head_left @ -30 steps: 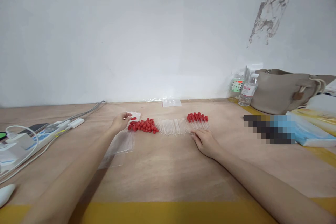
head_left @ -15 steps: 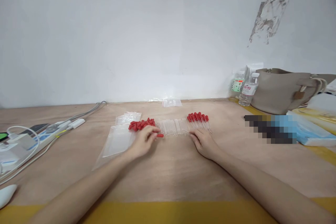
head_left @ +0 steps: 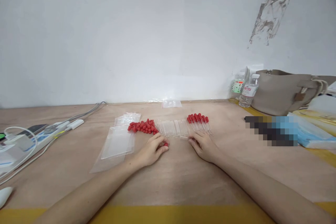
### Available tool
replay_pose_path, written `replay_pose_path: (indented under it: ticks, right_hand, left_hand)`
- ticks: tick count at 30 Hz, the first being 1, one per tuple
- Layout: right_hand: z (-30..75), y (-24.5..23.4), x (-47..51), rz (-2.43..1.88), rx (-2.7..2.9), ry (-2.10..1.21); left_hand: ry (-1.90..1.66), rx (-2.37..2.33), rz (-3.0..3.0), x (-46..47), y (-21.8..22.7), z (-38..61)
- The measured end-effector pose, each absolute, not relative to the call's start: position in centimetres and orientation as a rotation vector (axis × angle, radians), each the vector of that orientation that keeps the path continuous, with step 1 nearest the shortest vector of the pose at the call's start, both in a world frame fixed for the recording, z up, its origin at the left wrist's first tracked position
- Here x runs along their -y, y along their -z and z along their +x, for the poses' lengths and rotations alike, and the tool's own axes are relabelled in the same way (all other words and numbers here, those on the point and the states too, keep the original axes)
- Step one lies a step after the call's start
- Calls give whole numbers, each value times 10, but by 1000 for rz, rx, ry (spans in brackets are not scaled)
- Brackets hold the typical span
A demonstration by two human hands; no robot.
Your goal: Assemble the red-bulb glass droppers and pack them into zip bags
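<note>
My left hand [head_left: 153,149] pinches a red rubber dropper bulb [head_left: 166,144], whose end shows between thumb and fingers. Across from it, my right hand [head_left: 205,147] is closed on a thin clear dropper tube [head_left: 184,138] that points left toward the bulb; a gap separates the two. Just beyond my left fingers lies a pile of loose red bulbs [head_left: 143,126]. A row of bare clear tubes [head_left: 172,127] stretches between the hands, side by side. Past my right hand, several tubes fitted with red bulbs [head_left: 198,118] lie together, bulbs facing the wall.
Clear plastic bags [head_left: 118,143] lie left of the pile, and a small one [head_left: 172,103] rests by the wall. A power strip [head_left: 44,134] with cables is at far left. Two bottles [head_left: 248,92], a grey bag [head_left: 280,92] and a blue packet [head_left: 315,133] stand or lie at right.
My left hand has moved right and nearer to me, away from the pile, with a red bulb in it. The tube in my right hand has come slightly nearer.
</note>
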State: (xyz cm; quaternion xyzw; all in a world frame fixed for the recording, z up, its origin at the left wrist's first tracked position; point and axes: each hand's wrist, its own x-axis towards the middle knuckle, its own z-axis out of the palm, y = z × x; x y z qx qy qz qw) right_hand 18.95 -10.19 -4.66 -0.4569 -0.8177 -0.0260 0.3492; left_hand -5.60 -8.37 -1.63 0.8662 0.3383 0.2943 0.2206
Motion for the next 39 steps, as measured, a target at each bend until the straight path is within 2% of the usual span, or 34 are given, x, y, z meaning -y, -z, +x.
replay_pose_path:
  ticks: [3,6,16,26,39]
  right_hand:
    - [185,43,107,-1163,2124,44]
    - [179,40,114,-1138,2147,2]
    - [169,36,123,-1076,2171,-50]
    - [169,36,125,-1083,2157,-92]
    - [170,38,123,-1025,2216,-231]
  left_hand:
    - [-955,-949,2030,86,21,-49]
    - [-949,-888,1717,90,22,-44]
    - [-1048,-762,1255,91,32,-38]
    - [-899,-857,1518,97,30,-35]
    - [-953,-898,1788,97,38,-35]
